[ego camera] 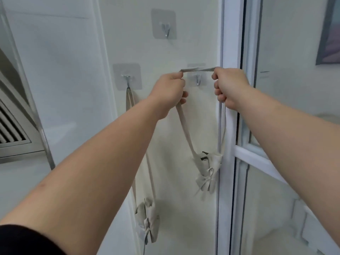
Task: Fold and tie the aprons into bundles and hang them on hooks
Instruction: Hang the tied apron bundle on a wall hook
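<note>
just above the right hook (198, 80): apron strap (197, 69) stretched between left hand (170, 89) and right hand (229, 87), both gripping it; tied bundle (207, 172) hanging below the hook.

Two bare arms, one black sleeve.
The left hand (170, 89) and right hand (228, 87) are uncovered, and both arms are bare from the wrist back. A black sleeve (24, 240) of plain, matte cloth covers the left arm at the lower left corner of the view, its edge curving softly across the arm. A small faint mark (43, 184) sits on the left forearm (103, 166), near that sleeve. The right forearm (287, 129) is bare to the edge of the view. The fingers (219, 92) look short and rounded; their nails are too blurred to tell.
</note>
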`<move>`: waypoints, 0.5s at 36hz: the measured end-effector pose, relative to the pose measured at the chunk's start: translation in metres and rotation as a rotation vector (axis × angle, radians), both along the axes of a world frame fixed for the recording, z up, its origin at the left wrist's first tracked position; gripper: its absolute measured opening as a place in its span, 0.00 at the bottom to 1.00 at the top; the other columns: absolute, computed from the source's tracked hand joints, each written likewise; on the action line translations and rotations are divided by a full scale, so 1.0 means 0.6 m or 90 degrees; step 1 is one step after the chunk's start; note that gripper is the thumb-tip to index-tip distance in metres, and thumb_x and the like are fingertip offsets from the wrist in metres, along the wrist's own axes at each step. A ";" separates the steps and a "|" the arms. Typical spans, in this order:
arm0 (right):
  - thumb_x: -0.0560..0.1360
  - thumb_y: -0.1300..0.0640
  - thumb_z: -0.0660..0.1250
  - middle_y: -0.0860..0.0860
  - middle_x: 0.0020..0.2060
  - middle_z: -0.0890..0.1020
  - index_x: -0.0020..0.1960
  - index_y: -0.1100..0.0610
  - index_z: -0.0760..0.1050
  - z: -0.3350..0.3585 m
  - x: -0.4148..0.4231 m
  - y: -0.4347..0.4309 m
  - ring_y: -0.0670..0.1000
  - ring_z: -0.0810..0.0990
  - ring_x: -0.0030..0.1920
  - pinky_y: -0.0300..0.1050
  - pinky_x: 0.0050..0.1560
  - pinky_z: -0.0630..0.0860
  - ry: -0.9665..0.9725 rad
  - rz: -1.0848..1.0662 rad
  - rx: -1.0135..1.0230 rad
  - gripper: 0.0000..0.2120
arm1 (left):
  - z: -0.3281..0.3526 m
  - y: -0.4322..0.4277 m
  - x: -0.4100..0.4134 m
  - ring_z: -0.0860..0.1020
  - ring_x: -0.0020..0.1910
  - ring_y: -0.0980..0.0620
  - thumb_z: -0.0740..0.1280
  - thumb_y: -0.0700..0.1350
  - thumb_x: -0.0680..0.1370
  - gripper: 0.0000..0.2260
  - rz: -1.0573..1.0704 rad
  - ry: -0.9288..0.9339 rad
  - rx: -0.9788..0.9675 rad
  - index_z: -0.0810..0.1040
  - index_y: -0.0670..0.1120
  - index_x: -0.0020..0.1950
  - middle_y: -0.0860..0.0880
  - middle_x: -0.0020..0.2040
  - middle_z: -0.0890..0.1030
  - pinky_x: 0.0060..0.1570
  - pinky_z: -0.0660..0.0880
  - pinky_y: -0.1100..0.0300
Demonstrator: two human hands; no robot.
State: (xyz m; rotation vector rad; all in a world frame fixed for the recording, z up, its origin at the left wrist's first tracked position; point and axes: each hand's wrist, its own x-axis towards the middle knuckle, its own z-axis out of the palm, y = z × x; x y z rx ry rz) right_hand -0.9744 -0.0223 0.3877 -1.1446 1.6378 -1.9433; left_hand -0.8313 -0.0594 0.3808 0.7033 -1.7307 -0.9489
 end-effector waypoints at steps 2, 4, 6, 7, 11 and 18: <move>0.74 0.60 0.55 0.51 0.29 0.64 0.43 0.55 0.66 0.001 -0.006 -0.029 0.49 0.60 0.26 0.35 0.24 0.56 0.015 -0.035 0.024 0.02 | 0.007 -0.015 -0.008 0.74 0.32 0.53 0.57 0.36 0.80 0.11 0.002 0.018 0.001 0.76 0.47 0.54 0.47 0.49 0.75 0.33 0.74 0.62; 0.75 0.59 0.54 0.52 0.31 0.66 0.44 0.55 0.66 -0.003 -0.013 -0.049 0.50 0.61 0.27 0.36 0.25 0.57 0.021 -0.064 0.035 0.03 | 0.013 -0.027 -0.014 0.74 0.27 0.54 0.58 0.35 0.79 0.10 0.006 0.028 -0.001 0.75 0.45 0.55 0.47 0.49 0.77 0.28 0.73 0.64; 0.76 0.58 0.54 0.52 0.30 0.66 0.43 0.56 0.67 -0.013 -0.021 -0.064 0.50 0.62 0.27 0.34 0.25 0.57 0.024 -0.073 0.045 0.04 | 0.014 -0.035 -0.020 0.74 0.22 0.55 0.58 0.35 0.78 0.09 0.007 0.005 0.014 0.75 0.42 0.53 0.46 0.45 0.78 0.25 0.72 0.65; 0.76 0.57 0.54 0.52 0.30 0.67 0.42 0.56 0.67 -0.020 -0.025 -0.070 0.50 0.62 0.26 0.33 0.24 0.57 0.028 -0.072 0.057 0.06 | 0.011 -0.037 -0.023 0.73 0.21 0.54 0.57 0.34 0.78 0.08 0.000 -0.007 0.041 0.75 0.40 0.51 0.45 0.43 0.78 0.24 0.71 0.65; 0.75 0.52 0.57 0.51 0.26 0.68 0.33 0.55 0.68 -0.062 -0.021 -0.078 0.51 0.65 0.23 0.35 0.23 0.60 0.064 -0.040 0.120 0.13 | -0.020 -0.034 -0.026 0.72 0.21 0.52 0.55 0.32 0.77 0.09 -0.034 -0.025 0.152 0.74 0.37 0.49 0.42 0.38 0.77 0.23 0.69 0.66; 0.78 0.51 0.57 0.50 0.25 0.69 0.35 0.55 0.69 -0.085 -0.004 -0.056 0.49 0.64 0.24 0.37 0.25 0.61 0.062 0.106 0.155 0.15 | -0.056 -0.029 -0.030 0.78 0.33 0.50 0.58 0.36 0.79 0.12 -0.031 -0.116 0.120 0.77 0.45 0.58 0.46 0.43 0.79 0.36 0.76 0.60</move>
